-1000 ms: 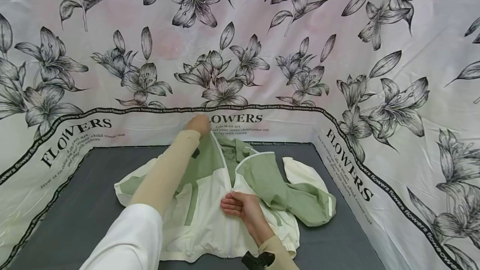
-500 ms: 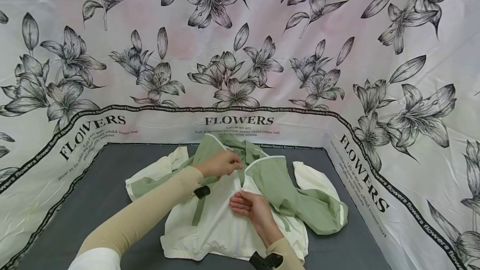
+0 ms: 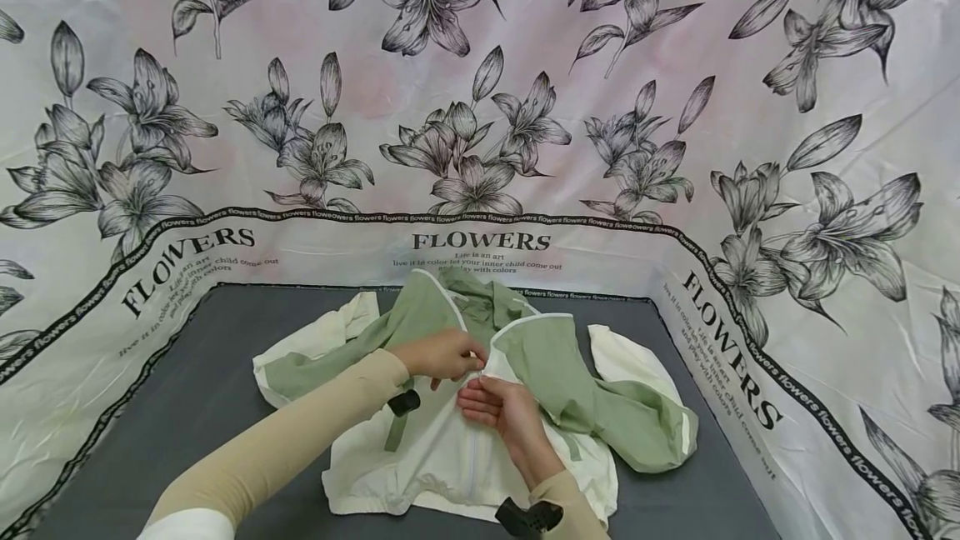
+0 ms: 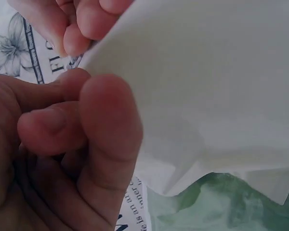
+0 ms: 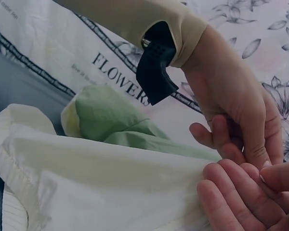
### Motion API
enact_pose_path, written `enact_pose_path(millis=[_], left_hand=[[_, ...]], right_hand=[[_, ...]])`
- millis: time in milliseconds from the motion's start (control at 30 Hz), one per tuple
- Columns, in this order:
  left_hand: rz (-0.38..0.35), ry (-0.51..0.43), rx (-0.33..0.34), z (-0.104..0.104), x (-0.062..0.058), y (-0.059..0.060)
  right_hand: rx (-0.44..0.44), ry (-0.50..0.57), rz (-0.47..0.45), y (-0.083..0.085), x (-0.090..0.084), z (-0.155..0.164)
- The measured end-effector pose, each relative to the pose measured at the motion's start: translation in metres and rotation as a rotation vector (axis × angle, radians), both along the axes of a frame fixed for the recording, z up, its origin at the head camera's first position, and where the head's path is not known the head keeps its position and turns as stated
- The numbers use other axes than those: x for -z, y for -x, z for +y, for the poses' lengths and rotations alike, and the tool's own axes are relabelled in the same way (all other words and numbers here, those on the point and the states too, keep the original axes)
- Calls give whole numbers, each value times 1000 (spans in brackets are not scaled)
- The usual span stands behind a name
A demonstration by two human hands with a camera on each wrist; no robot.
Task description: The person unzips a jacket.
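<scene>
Flower-print sheets (image 3: 225, 148) wall in a dark grey table (image 3: 187, 407) on three sides. The green and cream jacket (image 3: 450, 448) lies flat mid-table, collar toward the back sheet. Both hands meet at the jacket's zipper near the chest: left hand (image 3: 442, 354) pinches the fabric edge there with curled fingers, right hand (image 3: 498, 408) grips the opposite edge just below it.

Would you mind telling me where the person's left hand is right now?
In the head view the left hand is at the jacket front, pinching the white edge near the zipper top, just left of the right hand.
</scene>
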State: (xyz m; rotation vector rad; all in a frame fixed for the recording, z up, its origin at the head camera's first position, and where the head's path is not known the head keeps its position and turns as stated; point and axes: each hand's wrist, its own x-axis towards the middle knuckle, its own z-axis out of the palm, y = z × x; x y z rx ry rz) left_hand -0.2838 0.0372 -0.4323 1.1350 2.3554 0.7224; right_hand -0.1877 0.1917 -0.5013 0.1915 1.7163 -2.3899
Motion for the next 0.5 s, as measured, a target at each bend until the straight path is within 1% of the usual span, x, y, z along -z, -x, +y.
enact_pose_path(millis=[100,300,500], left_hand=[[-17,-7,-11,0,0,-2],[-21,-36,-30,0,2,-3],[43,-47,-33,5,8,0]], right_hand=[[0,-4,2,0,-1,-1],[12,-2,18,2,0,-2],[42,9,18,3,2,-3]])
